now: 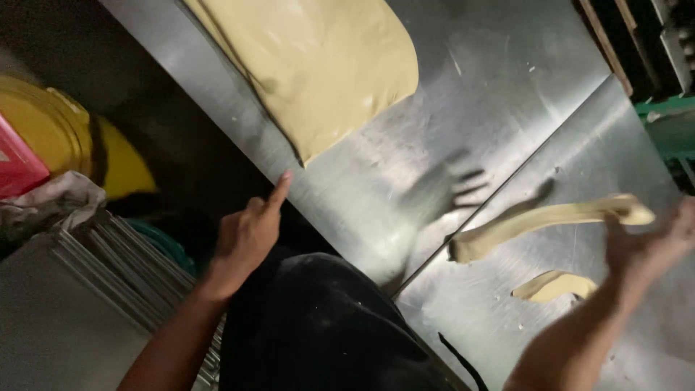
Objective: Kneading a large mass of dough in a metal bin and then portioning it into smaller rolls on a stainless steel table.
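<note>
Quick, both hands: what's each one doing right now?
Left hand: empty, index finger pointing, near the dough sheet.
Right hand: blurred, closed on a dough strip.

A brushed stainless-steel worktable (507, 87) fills most of the view, a straight seam running across its sheen. Beside it the floor (166, 123) lies dark and unlit. A round yellow plastic tub (43, 123) stands there near a stack of flat grey metal trays (87, 289). Dark wooden shelving (637, 36) borders the far edge.
</note>
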